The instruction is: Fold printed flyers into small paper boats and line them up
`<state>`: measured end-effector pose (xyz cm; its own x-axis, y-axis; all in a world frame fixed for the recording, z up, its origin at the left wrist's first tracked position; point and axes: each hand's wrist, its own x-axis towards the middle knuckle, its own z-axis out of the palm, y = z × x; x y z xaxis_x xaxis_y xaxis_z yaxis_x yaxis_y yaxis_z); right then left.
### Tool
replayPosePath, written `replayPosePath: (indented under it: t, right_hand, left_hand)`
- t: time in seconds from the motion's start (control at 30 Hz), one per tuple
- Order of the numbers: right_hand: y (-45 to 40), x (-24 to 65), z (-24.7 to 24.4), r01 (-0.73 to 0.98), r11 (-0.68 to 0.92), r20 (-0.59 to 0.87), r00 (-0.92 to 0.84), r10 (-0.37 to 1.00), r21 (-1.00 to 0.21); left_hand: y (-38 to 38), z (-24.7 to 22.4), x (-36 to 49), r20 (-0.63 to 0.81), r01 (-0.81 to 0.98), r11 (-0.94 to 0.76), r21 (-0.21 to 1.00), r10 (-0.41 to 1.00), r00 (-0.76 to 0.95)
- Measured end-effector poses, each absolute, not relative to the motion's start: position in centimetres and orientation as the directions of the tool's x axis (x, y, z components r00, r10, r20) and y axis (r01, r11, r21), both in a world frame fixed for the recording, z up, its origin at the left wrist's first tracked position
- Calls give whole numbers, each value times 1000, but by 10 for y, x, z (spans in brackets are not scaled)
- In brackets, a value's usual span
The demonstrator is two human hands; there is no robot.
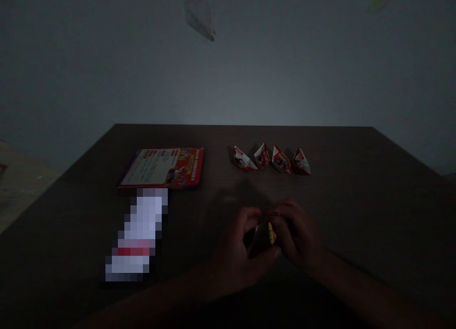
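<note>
Near the front of the dark table, both of my hands are closed around a small piece of folded printed paper. My left hand grips it from the left, thumb along its near side. My right hand pinches its right end with bent fingers. A yellow and red edge shows between the hands; fingers and shadow hide much of the rest. Beyond them, several folded paper boats stand in a row, red and white, including a leftmost boat and a rightmost boat.
Left of the boats lies a stack of printed red and white sheets. In front of it is a bright, pixelated oblong thing, perhaps a phone. A clear plastic bag hangs against the pale wall. The light is dim.
</note>
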<state>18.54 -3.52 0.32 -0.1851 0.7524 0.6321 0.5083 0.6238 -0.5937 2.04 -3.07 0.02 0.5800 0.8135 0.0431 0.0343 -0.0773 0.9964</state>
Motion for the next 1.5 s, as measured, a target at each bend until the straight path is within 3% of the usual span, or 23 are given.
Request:
replayPosePath:
  t: [0.07, 0.17, 0.3, 0.53, 0.8, 1.0, 1.3, 1.5]
  right_hand:
    - [-36, 185, 3, 500, 627, 631, -189, 753, -598]
    - [-35, 188, 1, 461, 552, 553, -148, 820, -695]
    - [-33, 194, -2, 367, 428, 410, -130, 903, -826]
    - [-27, 197, -1, 302, 444, 388, -229, 893, -843]
    - [-27, 197, 0, 253, 374, 343, -160, 926, -892]
    - [-28, 199, -4, 259, 323, 282, -184, 942, -910]
    - [-28, 199, -1, 217, 306, 214, -366, 906, -927]
    - [-27, 200, -3, 221, 288, 194, -368, 909, -932]
  left_hand:
    - [-31, 0, 20, 79, 32, -119, 992, 816, 573]
    - [-29, 4, 19, 96, 21, -130, 991, 823, 560]
    - [-27, 9, 17, 11, -46, 16, 999, 852, 524]
    - [-19, 3, 14, -109, -169, 229, 959, 844, 526]
    - [-15, 4, 14, -80, -90, 161, 983, 812, 579]
    - [-12, 7, 14, -17, 4, 17, 1000, 842, 538]
    - [-12, 1, 13, -49, -19, 77, 997, 787, 616]
    - [-12, 4, 13, -50, -29, 89, 996, 768, 639]
